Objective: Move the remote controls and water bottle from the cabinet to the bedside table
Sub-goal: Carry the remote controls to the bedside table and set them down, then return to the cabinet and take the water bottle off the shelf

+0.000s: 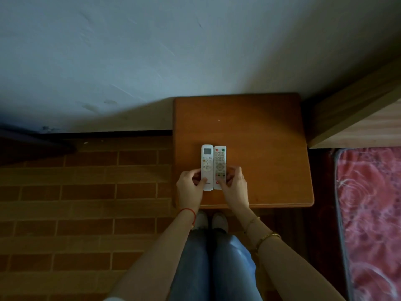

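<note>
Both hands (189,184) (235,185) low, fingers curled.

We are in a home bedroom: a wooden bedside table (260,131) against the wall, a bed's red floral mattress (368,213) beside it, wood-pattern floor (76,192).

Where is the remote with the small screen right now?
In the head view, the remote with the screen lies on the bedside table near its front left, touching the keypad remote on its right; the left hand holds its lower end.
</note>
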`<state>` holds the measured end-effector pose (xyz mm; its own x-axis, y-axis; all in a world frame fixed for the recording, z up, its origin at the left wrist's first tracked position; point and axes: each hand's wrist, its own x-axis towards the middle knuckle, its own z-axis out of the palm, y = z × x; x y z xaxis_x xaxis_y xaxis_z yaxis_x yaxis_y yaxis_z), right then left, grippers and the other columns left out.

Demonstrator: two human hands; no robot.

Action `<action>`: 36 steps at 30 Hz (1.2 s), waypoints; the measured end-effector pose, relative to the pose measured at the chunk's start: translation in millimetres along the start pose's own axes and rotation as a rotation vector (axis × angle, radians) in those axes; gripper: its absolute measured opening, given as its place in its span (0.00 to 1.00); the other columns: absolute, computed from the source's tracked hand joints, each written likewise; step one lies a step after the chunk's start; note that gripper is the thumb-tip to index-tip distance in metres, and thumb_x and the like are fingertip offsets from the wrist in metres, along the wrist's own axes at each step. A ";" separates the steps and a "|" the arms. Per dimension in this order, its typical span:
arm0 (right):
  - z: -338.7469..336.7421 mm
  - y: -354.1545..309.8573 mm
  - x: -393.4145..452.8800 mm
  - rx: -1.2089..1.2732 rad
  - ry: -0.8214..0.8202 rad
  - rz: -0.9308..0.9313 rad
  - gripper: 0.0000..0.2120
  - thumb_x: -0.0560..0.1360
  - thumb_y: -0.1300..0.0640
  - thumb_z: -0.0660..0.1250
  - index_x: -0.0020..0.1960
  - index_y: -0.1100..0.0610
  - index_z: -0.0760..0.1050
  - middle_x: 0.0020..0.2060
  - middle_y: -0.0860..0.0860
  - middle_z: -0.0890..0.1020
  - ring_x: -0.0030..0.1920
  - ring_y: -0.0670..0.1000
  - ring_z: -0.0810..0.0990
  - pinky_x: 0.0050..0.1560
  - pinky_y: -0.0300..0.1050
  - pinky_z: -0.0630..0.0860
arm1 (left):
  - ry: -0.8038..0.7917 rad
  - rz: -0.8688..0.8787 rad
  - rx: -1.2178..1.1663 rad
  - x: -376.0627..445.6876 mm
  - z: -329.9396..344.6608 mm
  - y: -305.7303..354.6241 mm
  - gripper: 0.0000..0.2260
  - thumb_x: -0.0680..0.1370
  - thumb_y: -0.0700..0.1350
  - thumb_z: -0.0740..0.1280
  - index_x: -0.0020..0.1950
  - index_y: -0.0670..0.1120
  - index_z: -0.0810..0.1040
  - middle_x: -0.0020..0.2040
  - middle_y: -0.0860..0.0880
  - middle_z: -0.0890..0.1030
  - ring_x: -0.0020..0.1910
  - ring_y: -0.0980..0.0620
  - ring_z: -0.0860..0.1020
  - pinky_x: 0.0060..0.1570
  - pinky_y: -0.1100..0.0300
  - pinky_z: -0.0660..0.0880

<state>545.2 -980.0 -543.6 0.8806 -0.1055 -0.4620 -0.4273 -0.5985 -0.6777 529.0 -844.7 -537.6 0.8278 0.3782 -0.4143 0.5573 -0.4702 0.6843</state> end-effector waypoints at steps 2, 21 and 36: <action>-0.7 -0.8 -1.8 -0.047 0.004 -0.029 0.16 0.75 0.57 0.69 0.60 0.54 0.69 0.54 0.50 0.76 0.51 0.49 0.78 0.43 0.41 0.80 | -0.019 0.032 0.031 -1.7 -1.3 -2.0 0.16 0.73 0.43 0.72 0.61 0.46 0.79 0.51 0.48 0.80 0.45 0.55 0.79 0.42 0.69 0.75; -158.5 -141.5 -127.7 -0.501 -0.106 -0.201 0.24 0.78 0.52 0.64 0.72 0.56 0.65 0.70 0.54 0.70 0.72 0.56 0.64 0.70 0.54 0.66 | -0.051 0.274 0.357 -110.8 -187.3 110.1 0.16 0.78 0.46 0.64 0.66 0.46 0.72 0.63 0.47 0.76 0.64 0.49 0.73 0.62 0.52 0.74; -251.1 -229.1 -244.0 -0.471 -0.058 -0.412 0.26 0.78 0.47 0.64 0.73 0.50 0.63 0.72 0.50 0.68 0.75 0.53 0.60 0.73 0.55 0.61 | 0.112 0.361 0.292 -261.0 -319.5 184.7 0.20 0.79 0.46 0.63 0.70 0.49 0.68 0.68 0.50 0.72 0.68 0.53 0.70 0.65 0.58 0.69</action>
<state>479.8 -1016.6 -131.9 0.9357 0.2432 -0.2557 0.0921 -0.8679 -0.4882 395.5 -775.5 -111.4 0.9689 0.2249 -0.1030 0.2429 -0.7858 0.5688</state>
